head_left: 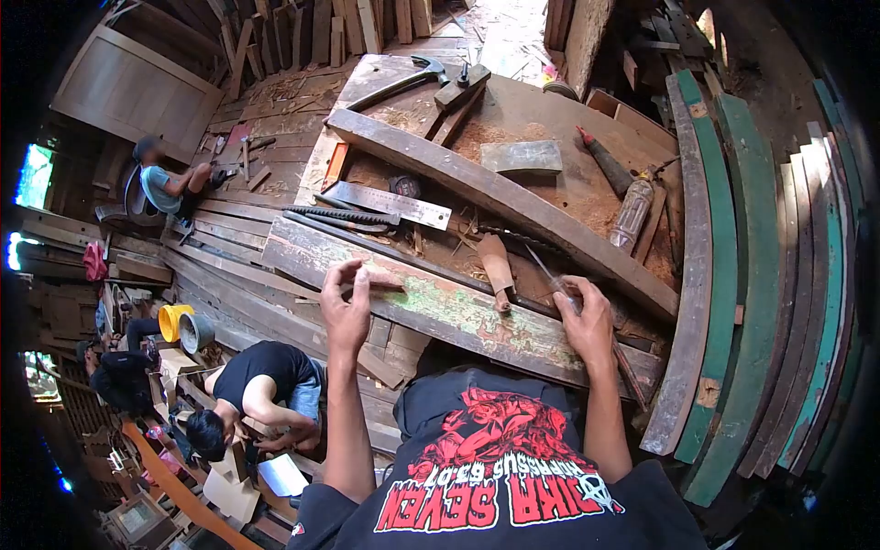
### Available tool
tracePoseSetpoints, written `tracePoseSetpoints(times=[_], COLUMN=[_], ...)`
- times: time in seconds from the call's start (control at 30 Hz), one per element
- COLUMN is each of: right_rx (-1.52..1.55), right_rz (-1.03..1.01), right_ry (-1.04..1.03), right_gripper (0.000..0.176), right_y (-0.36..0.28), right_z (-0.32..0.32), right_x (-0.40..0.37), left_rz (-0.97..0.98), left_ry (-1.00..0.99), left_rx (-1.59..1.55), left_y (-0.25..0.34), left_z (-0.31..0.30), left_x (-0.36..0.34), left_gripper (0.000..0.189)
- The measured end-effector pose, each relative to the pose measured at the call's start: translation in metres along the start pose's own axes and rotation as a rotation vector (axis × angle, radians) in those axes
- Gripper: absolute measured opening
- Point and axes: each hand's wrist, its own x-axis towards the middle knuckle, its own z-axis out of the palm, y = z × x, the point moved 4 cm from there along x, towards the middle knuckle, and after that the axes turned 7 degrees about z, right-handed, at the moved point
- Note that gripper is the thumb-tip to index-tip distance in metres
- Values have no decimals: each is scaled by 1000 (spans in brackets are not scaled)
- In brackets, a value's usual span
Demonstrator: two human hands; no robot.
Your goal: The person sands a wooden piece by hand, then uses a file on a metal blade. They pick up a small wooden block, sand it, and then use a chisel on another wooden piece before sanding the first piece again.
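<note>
My left hand (346, 307) is over the left part of a worn plank (541, 341) with flaking green paint. Its thumb and bent fingers pinch the end of a short reddish-brown wooden piece (385, 279). Over the plank's right part, my right hand (587, 316) has its fingers closed round a thin pointed tool (543, 265), whose tip points up and left. Between the hands, a tapered wooden piece with a narrow end (495, 264) lies across the plank's far edge.
Beyond lie a long beam (513, 197), steel square (394, 203), hammer (403, 81), grey block (521, 157) and clear bottle (632, 215). Green boards (752, 238) stand right. One person (266, 390) bends at lower left; another (165, 183) sits farther off. Buckets (195, 332) stand left.
</note>
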Motion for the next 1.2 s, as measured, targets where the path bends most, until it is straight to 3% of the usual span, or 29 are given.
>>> tracePoseSetpoints(times=[0.07, 0.1, 0.2, 0.27, 0.3, 0.37, 0.4, 0.47, 0.57, 0.63, 0.7, 0.8, 0.87, 1.03, 1.1, 1.13, 1.2], right_rx=[-191, -285, -196, -202, -217, -467, -533, -504, -327, -200, -6, 456, 545, 818, 864, 846, 771], right_rz=[-5, -11, -98, -124, -163, -69, -37, -78, -152, -147, -78, 159, 176, 266, 247, 247, 223], right_ry=[75, 110, 74, 2, -36, -109, -251, -238, -199, -188, -230, -435, -556, -827, -824, -809, -778], right_gripper=[32, 32, 35, 42, 55, 71, 83, 78, 68, 66, 56, 51, 49, 54, 54, 54, 55], right_y=[-5, -12, -33, -51, -50, -61, -69, -56, -38, -36, -36, -42, -48, -83, -89, -90, -84], right_z=[-1, 0, 18, 35, 51, 75, 82, 103, 113, 107, 100, 89, 86, 69, 65, 63, 62], right_x=[1, 2, 9, 12, 14, 12, 13, 13, 16, 23, 24, 17, 11, -13, -18, -21, -22], left_rz=[193, 156, 37, 71, 87, 122, 144, 233, 149, 192, 154, -72, -81, -447, -566, -685, -750], left_ry=[-137, -213, -382, -389, -391, -313, -276, -160, -108, 15, 28, -1, -40, -72, -70, -101, -207], left_rx=[382, 405, 408, 516, 571, 571, 569, 552, 438, 516, 397, -116, -299, -867, -1045, -1021, -1228], left_y=[-3, -11, -29, -17, -12, -21, -21, -18, -31, -9, 8, 10, 21, 46, 39, 42, 44], left_z=[-5, -5, -1, -2, -2, 0, 0, -2, -5, 1, 10, 33, 43, 62, 72, 75, 82], left_x=[10, 11, 12, 12, 11, 8, 6, 1, -7, -15, -20, -25, -25, -22, -24, -26, -30], left_gripper=[35, 41, 62, 60, 59, 57, 57, 51, 43, 35, 34, 36, 35, 22, 22, 34, 40])
